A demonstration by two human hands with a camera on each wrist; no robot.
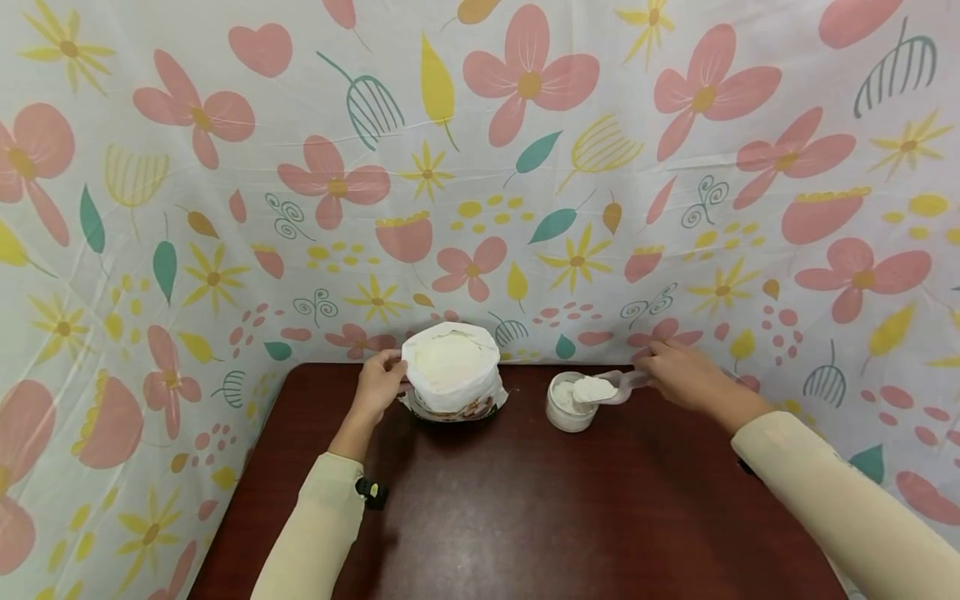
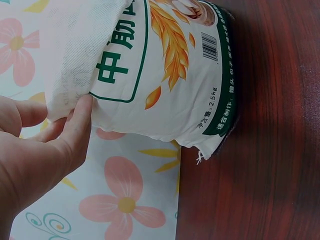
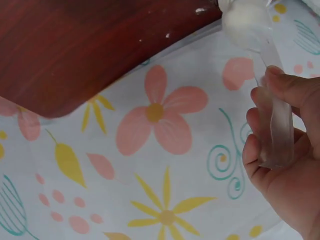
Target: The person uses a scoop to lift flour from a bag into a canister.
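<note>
An opened white flour bag [image 1: 452, 392] stands at the table's back, its top folded outward and white flour [image 1: 450, 358] showing inside. My left hand [image 1: 381, 385] pinches the bag's folded rim on its left side; the left wrist view shows thumb and fingers on the cloth edge. In my right hand [image 1: 678, 375] is the handle of a clear plastic scoop [image 3: 274, 125], fingers curled round it. The scoop's bowl carries a heap of flour [image 1: 595, 389] over the right part of a small round tub [image 1: 570, 417], which also contains flour.
The dark reddish-brown table [image 1: 480, 517] ends at the back against a flower-printed cloth [image 1: 480, 208]. Small white specks [image 3: 167, 35] lie on the tabletop near the tub. The tub stands to the right of the bag.
</note>
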